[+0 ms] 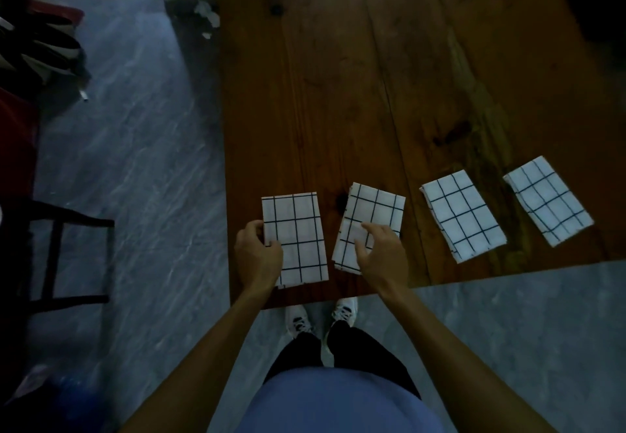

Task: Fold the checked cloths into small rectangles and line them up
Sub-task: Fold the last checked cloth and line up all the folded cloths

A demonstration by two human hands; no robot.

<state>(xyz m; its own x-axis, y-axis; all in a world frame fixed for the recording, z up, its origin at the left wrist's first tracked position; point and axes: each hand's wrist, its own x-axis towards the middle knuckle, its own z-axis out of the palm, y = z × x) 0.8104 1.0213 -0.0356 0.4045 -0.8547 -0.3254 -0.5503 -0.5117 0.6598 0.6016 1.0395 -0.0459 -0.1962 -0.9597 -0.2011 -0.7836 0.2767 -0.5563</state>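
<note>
Head view, only feed I have. I see four folded checked cloths in a row along the near edge of the wooden table [338,94], white with a dark grid, none touching another.

Leftmost cloth [298,233]: upright rectangle, near the table's left corner, roughly square to the front edge. My left hand [259,253] sits on its left edge; thumb lies on top of the fabric, fingers curl round the edge. Looks like a light pinch on the cloth, but I can't tell how firm it is.

Second cloth [371,216]: just beside the first with a narrow strip of bare wood between, top tilted slightly right. My right hand [379,256] is over its lower right part, fingers spread and bent, fingertips on or just above the fabric. Not closed on anything. I can't tell if it presses down.

Third cloth [462,216]: apart from the second, top leaning left, wider gap here.

Fourth cloth [548,204]: farthest right, same lean as the third, set a bit further back from the front edge.

So the row isn't straight: the right pair lean one way, the left pair sit squarer.

Below the table edge: white shoes [320,317] on grey marbled floor [135,161]. Dark chair frame [57,256] at far left. Frame is dim.
</note>
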